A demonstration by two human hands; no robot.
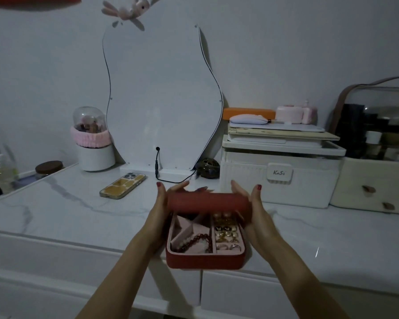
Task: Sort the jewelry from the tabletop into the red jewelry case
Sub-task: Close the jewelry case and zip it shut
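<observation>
we see one red jewelry case [205, 260] near the front edge of a white marble tabletop [67, 210], its lid [207, 202] half lowered over the tray. the lid hides the far part of the tray, so we cannot tell what lies beneath it. the left hand [162, 204] grips the lid's left end, thumb on the near side and fingers curled behind it; the right hand [251, 201] grips the lid's right end in the same way. most of the fingers of both hands are hidden behind the lid, and only their tips show above it.

in the tray's left compartment we make out a dark red bead bracelet [199, 241] and a paler bead bracelet [184, 242] touching it; the pink dividers behind them are partly covered. the right compartment holds rows of rings and earrings [226, 233], too small and dim for us to count.

beyond the case we count one phone [122, 185] lying face down, one wavy mirror [164, 100] with a black cable [171, 178] at its base, one white storage box [281, 176] with items stacked on it, and one domed container [92, 139] wearing a pink headband. a clear-topped organizer [378, 125] is cut off at the right edge.
</observation>
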